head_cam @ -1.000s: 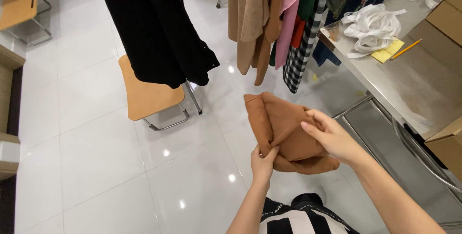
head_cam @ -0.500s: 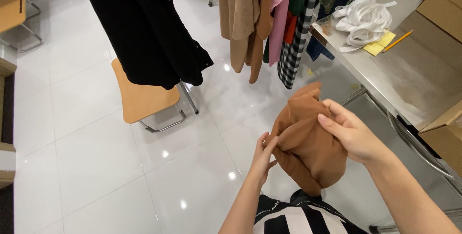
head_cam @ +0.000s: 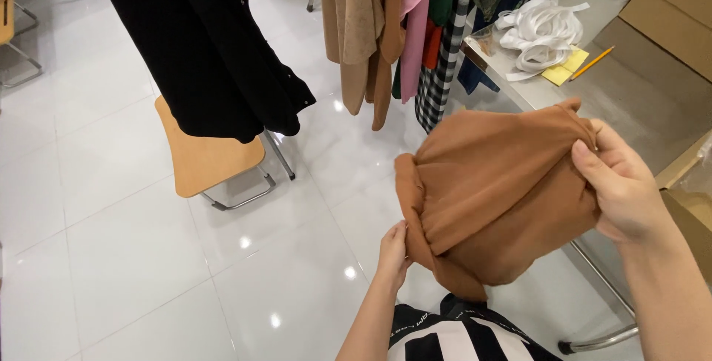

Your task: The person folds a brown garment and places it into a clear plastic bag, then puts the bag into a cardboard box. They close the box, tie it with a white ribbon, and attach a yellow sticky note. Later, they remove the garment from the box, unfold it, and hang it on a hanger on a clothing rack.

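I hold a brown folded garment point(head_cam: 497, 190) up in front of me with both hands. My left hand point(head_cam: 393, 253) pinches its lower left edge from below. My right hand point(head_cam: 621, 186) grips its upper right corner, fingers curled over the cloth. The garment is bunched, with a gathered hem at the left and bottom. It hangs above the white tiled floor, beside the metal table point(head_cam: 615, 101).
A black garment point(head_cam: 208, 49) hangs over a wooden chair point(head_cam: 208, 157). A rack of hanging clothes point(head_cam: 400, 27) stands behind. On the table lie white straps point(head_cam: 541, 34), a yellow notepad with a pencil point(head_cam: 567, 70) and cardboard boxes point(head_cam: 667, 16).
The garment has been lifted higher and spread wider. My right hand moved up and to the right; my left hand stays at the lower edge.
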